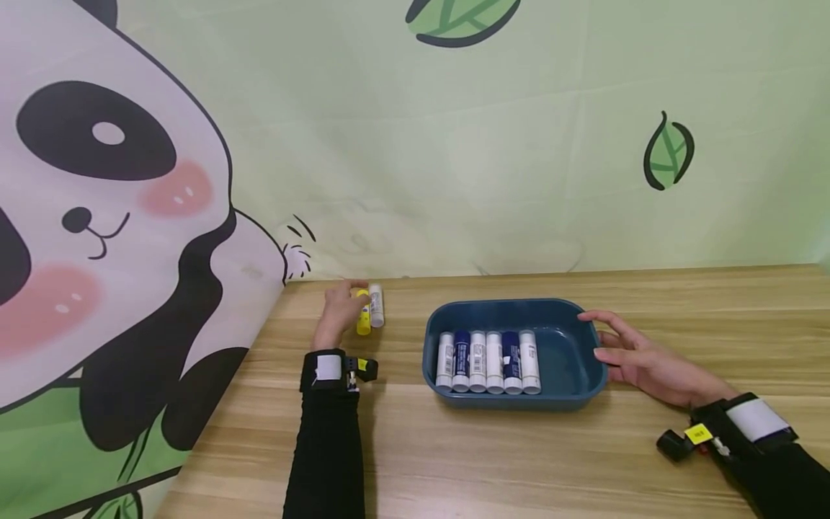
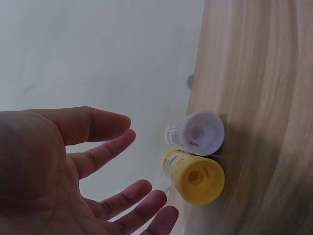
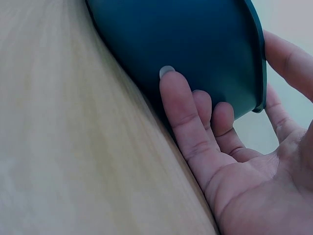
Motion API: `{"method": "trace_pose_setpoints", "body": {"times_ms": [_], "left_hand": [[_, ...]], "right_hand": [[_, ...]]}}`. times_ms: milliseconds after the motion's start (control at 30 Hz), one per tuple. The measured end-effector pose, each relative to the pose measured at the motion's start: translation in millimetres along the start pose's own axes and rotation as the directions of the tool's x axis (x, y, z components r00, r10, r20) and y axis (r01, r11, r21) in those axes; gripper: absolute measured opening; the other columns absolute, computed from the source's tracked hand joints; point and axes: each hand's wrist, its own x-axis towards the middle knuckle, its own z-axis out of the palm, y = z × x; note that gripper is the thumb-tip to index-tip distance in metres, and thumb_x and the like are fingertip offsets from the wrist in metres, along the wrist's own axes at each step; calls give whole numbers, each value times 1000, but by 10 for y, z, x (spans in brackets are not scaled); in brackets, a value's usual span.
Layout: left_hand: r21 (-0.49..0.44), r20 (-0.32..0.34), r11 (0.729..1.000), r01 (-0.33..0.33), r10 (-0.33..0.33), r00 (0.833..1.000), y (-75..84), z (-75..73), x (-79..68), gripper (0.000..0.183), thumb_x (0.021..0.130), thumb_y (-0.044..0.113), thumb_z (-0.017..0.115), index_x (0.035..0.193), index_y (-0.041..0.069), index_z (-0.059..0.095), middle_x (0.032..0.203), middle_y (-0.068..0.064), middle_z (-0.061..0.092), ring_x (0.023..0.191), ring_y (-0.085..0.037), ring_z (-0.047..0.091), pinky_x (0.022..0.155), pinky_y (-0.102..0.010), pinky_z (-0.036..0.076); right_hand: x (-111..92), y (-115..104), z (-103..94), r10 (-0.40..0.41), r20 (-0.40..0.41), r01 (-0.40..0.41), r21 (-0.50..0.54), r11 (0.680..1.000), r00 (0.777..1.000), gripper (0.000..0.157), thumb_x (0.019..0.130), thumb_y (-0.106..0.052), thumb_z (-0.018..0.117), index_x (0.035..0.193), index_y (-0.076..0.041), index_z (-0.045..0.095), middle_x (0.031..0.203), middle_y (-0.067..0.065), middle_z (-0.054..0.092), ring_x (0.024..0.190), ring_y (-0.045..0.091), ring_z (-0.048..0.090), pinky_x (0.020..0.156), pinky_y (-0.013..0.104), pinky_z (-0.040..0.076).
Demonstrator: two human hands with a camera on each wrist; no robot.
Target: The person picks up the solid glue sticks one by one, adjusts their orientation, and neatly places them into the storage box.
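Two glue sticks stand side by side at the table's back left, a yellow glue stick point(image 1: 364, 317) and a white glue stick point(image 1: 377, 306). My left hand point(image 1: 340, 310) is right beside the yellow one; the left wrist view shows its fingers point(image 2: 129, 193) loosely bent and apart from both sticks. To the right sits a dark blue plastic bin point(image 1: 567, 360) holding a row of several white and blue glue sticks point(image 1: 495, 362). My right hand point(image 1: 655, 367) holds the bin's right end, some fingers point(image 3: 178, 105) against the outer wall and others at the rim.
The wooden table point(image 1: 421, 454) meets a light green backdrop point(image 1: 421, 158) printed with a panda and leaves. Inside the bin, the glue sticks fill the left part, and bare floor shows on the right. Straps with small cameras are on both wrists.
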Motion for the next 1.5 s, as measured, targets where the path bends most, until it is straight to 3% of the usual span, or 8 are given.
{"method": "trace_pose_setpoints", "body": {"times_ms": [267,633,1067,1300,1500], "left_hand": [[7,20,1000,5,-5,1000,-70,14,9,46,104,17,52,148,3,51,159,-33,23,143,-44,26,116,-56,29],[50,40,995,90,-92,995,-123,72,58,46,108,24,49,152,9,49,150,-29,30,124,-38,39,103,-48,37],[137,33,989,61,-66,997,-166,90,103,44,107,19,49,149,6,53,144,-28,39,108,-34,45,77,-32,37],[128,33,989,76,-80,996,-181,107,132,45,105,16,51,149,7,53,144,-27,40,108,-34,46,78,-33,37],[129,19,990,49,-51,999,-197,118,136,45,102,9,52,147,4,53,143,-28,46,104,-33,48,75,-31,38]], "right_hand": [[3,-2,11,5,0,-5,2,1000,1000,54,111,-3,39,158,-28,30,149,9,43,126,19,59,98,39,55],[1,13,9,-10,5,10,7,1000,1000,54,111,-2,38,158,-29,31,149,7,41,126,19,59,99,39,55],[2,2,6,-5,-4,5,-8,1000,1000,55,111,-3,39,159,-28,30,150,6,39,127,18,59,99,38,55],[4,-1,7,-3,-1,3,-5,1000,1000,54,111,-3,38,158,-29,30,151,5,39,127,18,58,99,38,55],[2,-4,8,-1,-3,1,-8,1000,1000,55,111,-3,38,159,-28,29,151,6,39,127,19,59,99,38,55]]}}
